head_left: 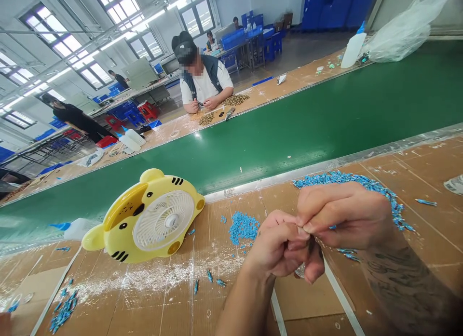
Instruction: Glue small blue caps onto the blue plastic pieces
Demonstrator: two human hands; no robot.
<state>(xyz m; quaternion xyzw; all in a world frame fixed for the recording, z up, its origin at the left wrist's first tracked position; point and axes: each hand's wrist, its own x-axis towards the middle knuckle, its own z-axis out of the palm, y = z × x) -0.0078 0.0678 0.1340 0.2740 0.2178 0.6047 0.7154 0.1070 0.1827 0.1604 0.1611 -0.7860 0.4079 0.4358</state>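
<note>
My left hand (pixel 285 247) and my right hand (pixel 343 213) meet at the fingertips above the cardboard-covered bench (pixel 144 297). Both are closed in a pinch, and what lies between the fingertips is too small to make out. Part of a small clear round thing (pixel 300 270) shows beneath my left fingers. Left of my hands is a heap of small blue pieces (pixel 243 227). Behind and beside my right hand spreads a larger pile of long blue pieces (pixel 376 184). A few blue pieces (pixel 210 276) lie loose on the bench at the lower middle.
A yellow animal-shaped fan (pixel 155 218) stands on the left, with a white bottle (pixel 77 229) behind it. More blue pieces (pixel 64 311) lie at lower left. A green belt (pixel 275 128) crosses behind the bench. Across it, a person (pixel 205 80) sits at small brass-coloured piles (pixel 236 100).
</note>
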